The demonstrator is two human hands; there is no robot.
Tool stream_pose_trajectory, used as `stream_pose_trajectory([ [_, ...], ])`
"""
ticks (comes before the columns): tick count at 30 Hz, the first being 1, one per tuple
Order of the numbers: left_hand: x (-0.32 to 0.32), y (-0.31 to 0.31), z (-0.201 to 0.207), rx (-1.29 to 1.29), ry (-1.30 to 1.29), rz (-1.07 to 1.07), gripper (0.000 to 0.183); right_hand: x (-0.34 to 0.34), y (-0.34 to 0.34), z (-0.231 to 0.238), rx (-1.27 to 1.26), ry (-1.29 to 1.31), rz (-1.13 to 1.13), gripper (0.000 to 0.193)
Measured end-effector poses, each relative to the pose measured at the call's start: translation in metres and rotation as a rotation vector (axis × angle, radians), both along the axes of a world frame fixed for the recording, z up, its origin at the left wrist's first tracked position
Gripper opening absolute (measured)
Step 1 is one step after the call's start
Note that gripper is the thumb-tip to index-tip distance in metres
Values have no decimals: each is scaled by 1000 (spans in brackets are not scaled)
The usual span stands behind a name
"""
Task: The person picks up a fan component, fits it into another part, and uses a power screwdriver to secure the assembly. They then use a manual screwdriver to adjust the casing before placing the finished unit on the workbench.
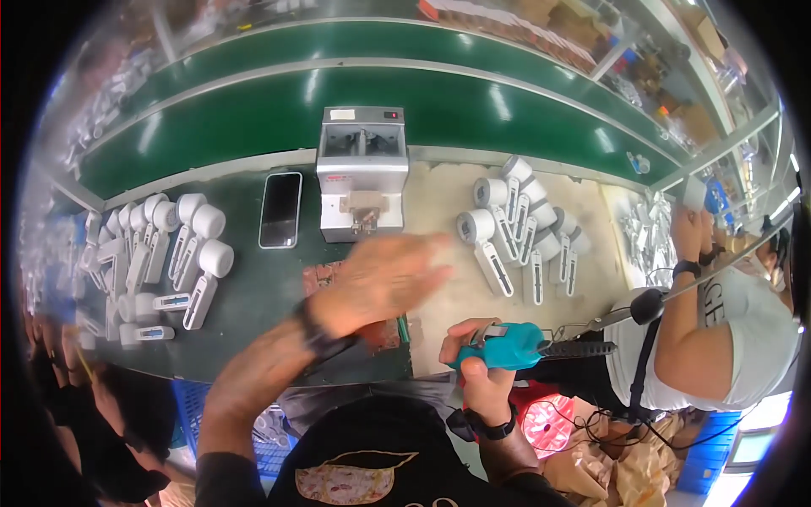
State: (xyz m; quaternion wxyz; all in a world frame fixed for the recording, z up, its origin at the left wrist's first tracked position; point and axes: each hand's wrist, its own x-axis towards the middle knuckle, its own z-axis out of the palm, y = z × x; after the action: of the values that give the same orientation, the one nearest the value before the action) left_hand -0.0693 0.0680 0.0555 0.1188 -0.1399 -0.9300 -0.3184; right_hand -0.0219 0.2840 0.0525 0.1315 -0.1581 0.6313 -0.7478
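My left hand [380,283], blurred by motion, reaches across in front of a grey screw feeder [361,173]. Its fingers stretch to the right, and nothing shows in them. In my right hand [486,389] is a teal electric screwdriver [507,345], held near the table's front edge with its black ribbed end pointing right. Several white devices with round heads and slotted handles [492,269] lie in a cluster beyond my right hand. Another group of such white devices [200,296] covers the left of the table. A reddish-brown pad [384,335] is partly hidden under my left hand.
A dark-screened phone [280,211] lies left of the feeder. Behind the table runs a green conveyor belt [473,97]. At right, a co-worker in a white shirt [718,338] works beside silvery wrapped packets [650,232]. A blue crate [193,406] stands below the table edge.
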Motion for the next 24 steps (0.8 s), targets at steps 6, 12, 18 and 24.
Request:
stream_pose_trajectory([
  [6,-60,80,-57,-89,-94,-131,47,8,24,-6,-126,51,73,46],
  [12,-55,72,-59,-59,-104,-22,46,0,28,-17,-159,25,48,55],
  [18,0,17,-11,-110,-141,-10,35,-16,3,-7,37,75,-64,75],
  [24,62,-32,-14,-56,-18,119,38,-19,-29,-1,53,78,-75,80],
])
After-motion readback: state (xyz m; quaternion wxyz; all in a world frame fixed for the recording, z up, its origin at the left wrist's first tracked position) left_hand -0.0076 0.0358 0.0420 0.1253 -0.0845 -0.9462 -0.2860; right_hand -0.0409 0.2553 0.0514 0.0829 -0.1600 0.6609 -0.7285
